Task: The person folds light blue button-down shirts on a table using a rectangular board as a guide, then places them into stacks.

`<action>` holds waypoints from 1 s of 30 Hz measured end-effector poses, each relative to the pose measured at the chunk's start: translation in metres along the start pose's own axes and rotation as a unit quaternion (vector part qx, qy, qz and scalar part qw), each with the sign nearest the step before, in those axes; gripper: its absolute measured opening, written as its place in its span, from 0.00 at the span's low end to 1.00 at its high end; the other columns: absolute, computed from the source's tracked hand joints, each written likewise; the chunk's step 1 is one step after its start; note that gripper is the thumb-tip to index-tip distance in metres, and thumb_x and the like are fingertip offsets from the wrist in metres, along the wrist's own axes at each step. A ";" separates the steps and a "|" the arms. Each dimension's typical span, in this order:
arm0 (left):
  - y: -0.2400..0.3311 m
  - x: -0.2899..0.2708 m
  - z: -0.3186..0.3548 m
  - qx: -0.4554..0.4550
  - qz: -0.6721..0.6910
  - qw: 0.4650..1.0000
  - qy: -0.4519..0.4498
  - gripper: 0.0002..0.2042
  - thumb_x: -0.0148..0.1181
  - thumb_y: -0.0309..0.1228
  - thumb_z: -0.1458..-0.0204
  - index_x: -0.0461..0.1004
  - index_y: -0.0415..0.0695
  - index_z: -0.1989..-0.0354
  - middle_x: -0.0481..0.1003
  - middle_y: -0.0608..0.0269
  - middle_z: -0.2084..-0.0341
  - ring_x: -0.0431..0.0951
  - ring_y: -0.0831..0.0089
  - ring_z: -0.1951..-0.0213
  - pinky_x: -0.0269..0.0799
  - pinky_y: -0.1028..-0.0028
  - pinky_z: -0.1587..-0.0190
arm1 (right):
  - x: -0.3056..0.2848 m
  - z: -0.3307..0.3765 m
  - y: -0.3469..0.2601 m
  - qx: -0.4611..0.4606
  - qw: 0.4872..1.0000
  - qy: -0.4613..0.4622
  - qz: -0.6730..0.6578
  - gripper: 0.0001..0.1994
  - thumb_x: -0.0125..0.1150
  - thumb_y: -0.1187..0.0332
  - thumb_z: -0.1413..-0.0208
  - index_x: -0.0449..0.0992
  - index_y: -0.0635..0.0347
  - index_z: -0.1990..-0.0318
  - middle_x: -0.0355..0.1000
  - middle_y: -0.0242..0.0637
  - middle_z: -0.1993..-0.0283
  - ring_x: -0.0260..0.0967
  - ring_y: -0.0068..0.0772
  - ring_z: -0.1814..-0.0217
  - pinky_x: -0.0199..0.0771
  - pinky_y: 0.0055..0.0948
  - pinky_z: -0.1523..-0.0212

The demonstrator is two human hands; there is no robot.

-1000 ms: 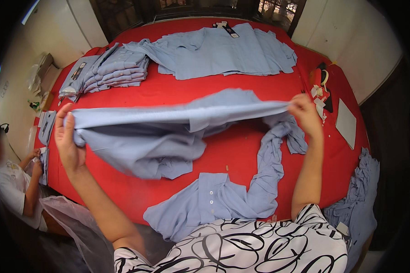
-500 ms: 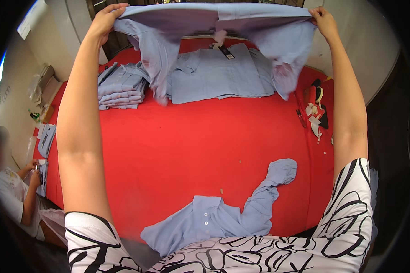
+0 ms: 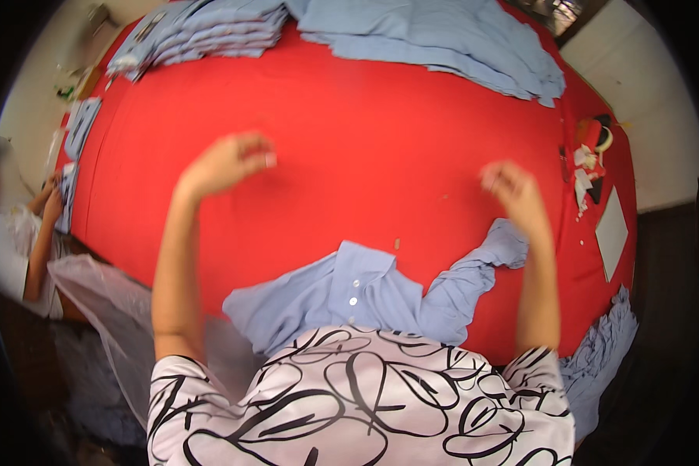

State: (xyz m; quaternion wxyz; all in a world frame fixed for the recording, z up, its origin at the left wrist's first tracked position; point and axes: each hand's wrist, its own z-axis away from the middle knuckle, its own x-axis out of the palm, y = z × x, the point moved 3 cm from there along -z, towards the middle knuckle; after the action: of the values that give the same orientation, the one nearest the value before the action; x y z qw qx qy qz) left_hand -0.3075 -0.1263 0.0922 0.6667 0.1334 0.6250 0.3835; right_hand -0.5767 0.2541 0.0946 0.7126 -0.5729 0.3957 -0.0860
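Observation:
Both my hands are in the air above the red-covered table (image 3: pixel 342 147). My left hand (image 3: pixel 229 165) holds nothing; its fingers are loosely bent and apart from the thumb. Opposite it, my right hand (image 3: pixel 514 193) is a little blurred, with loosely curled fingers and no cloth in them. A light-blue shirt (image 3: pixel 365 289) lies crumpled at the near edge, its collar and white buttons facing up. One sleeve (image 3: pixel 481 268) of it stretches toward the right, ending just under my right wrist. At the far side more light-blue shirts (image 3: pixel 419 35) lie spread flat in layers.
A stack of folded blue shirts (image 3: pixel 217 35) stands far left. Tape roll (image 3: pixel 604 140), paper scraps (image 3: pixel 585 175) and a white sheet (image 3: pixel 612 233) lie at the right edge. More blue cloth (image 3: pixel 602 357) hangs lower right. Another person (image 3: pixel 23 248) works at the left, beside clear plastic (image 3: pixel 105 291).
The shirt I held stretched up between both hands is let go and now lies with those at the far side. Both hands have come down and back toward me, and my view has tipped lower.

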 end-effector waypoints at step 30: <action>-0.160 0.061 0.465 -0.492 -0.049 0.815 0.302 0.49 0.73 0.50 0.61 0.55 0.39 0.33 0.68 0.43 0.43 0.68 0.49 0.41 0.55 0.52 0.35 | 0.186 0.047 0.049 -0.054 0.961 0.229 0.146 0.15 0.48 0.84 0.48 0.71 0.68 0.52 0.72 0.41 0.55 0.71 0.36 0.51 0.69 0.32 0.45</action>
State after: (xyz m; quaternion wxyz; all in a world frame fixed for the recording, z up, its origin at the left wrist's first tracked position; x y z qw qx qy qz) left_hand 0.1784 -0.0522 0.0279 0.4392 -0.3659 0.5286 0.6275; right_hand -0.4374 0.1982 -0.0339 0.5761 -0.5111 0.6317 -0.0882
